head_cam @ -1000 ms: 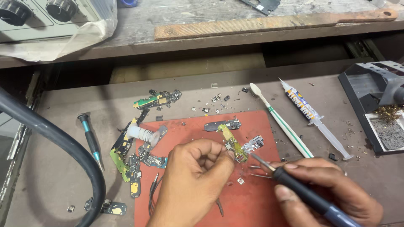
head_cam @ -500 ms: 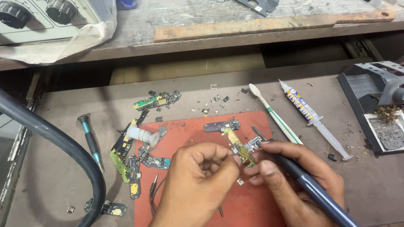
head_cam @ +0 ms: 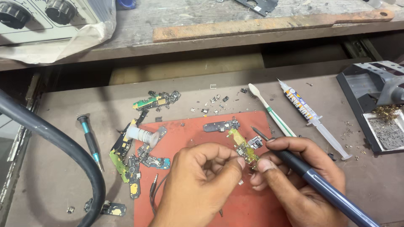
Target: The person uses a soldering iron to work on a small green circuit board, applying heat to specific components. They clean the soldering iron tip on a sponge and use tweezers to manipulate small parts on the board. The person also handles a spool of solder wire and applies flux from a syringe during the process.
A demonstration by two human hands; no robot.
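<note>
1. Small circuit board [head_cam: 243,148]: narrow yellow-green strip carrying tiny dark and silver parts, tilted, raised just above the red mat [head_cam: 189,130] near its middle.
2. Left hand [head_cam: 198,185]: fingers curled in, thumb and forefinger tips pinched on the near end of the board.
3. Right hand [head_cam: 301,180]: closed around a soldering iron [head_cam: 311,180] with a dark grip and blue-grey barrel; its thumb and forefinger tips also press the board's near end, touching the left fingertips. The iron's tip points up-left, just beside the board's far end.
4. Red mat, near to far: loose specks, a blue-green board scrap [head_cam: 155,161], a spool of solder wire [head_cam: 142,135], a dark board strip [head_cam: 221,125].
5. Left of the mat: yellow and dark board scraps [head_cam: 122,162], a teal-handled screwdriver [head_cam: 90,142], a thick black hose [head_cam: 50,138].
6. Right of the mat: a white and green toothbrush [head_cam: 269,110], a paste syringe [head_cam: 309,114].
7. Grey iron stand [head_cam: 370,80], far right: its tray compartment [head_cam: 389,133] holds a grey pad; brass wool [head_cam: 385,111] sits just behind it.
8. Far: green board scraps [head_cam: 155,100], scattered chips, a wooden strip [head_cam: 269,23] on the upper shelf, a knobbed unit [head_cam: 38,14] under plastic.
</note>
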